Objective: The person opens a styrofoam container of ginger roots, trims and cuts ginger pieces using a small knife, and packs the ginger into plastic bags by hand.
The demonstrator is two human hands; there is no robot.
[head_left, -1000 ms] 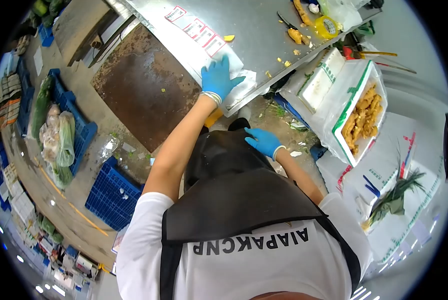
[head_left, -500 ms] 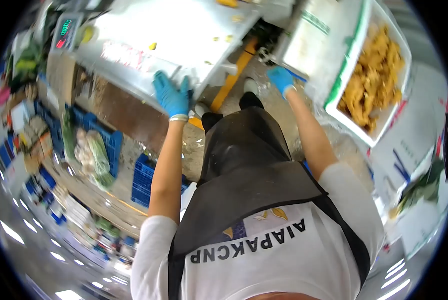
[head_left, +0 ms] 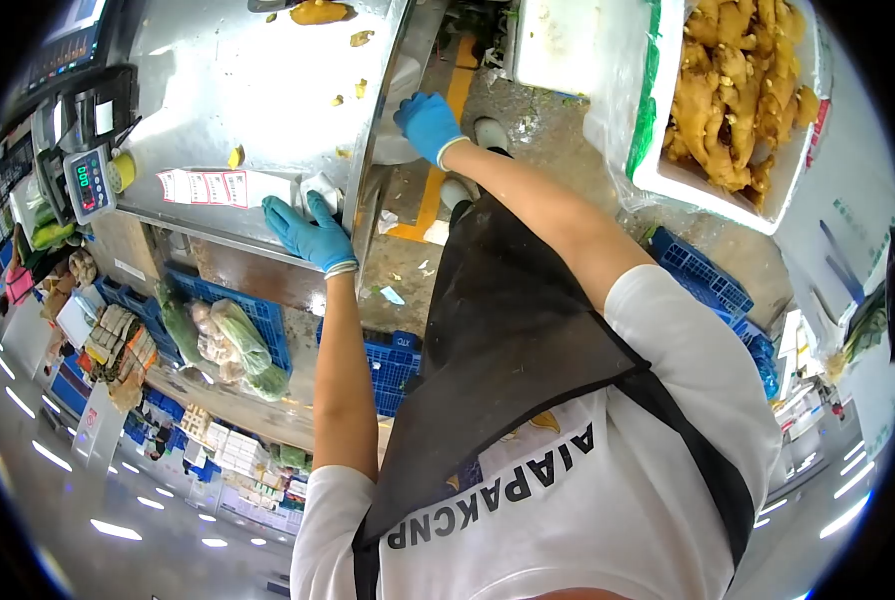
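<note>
My left hand [head_left: 311, 233], in a blue glove, lies with its fingers apart at the near corner of the metal table [head_left: 258, 120]. Beside its fingertips is a strip of printed labels [head_left: 205, 188], with a crumpled white piece [head_left: 322, 187] by the thumb. My right hand [head_left: 428, 127], also blue-gloved, is off the table's right edge, its fingers curled in; nothing shows in it. Ginger pieces lie on the table, among them a larger ginger root [head_left: 322, 12] at the far edge and a small piece [head_left: 236, 157] near the labels.
A white foam box [head_left: 646, 165] full of ginger [head_left: 733, 95] stands at the right. A scale [head_left: 89, 184] with a green display is left of the table. Blue crates [head_left: 393, 365] and bagged vegetables [head_left: 238, 340] lie below left. Another blue crate [head_left: 703, 270] is at the right. Scraps litter the floor.
The view has turned and shifted. My right hand has moved left, from beside the foam boxes to near the table's edge. My left hand stays at the table corner.
</note>
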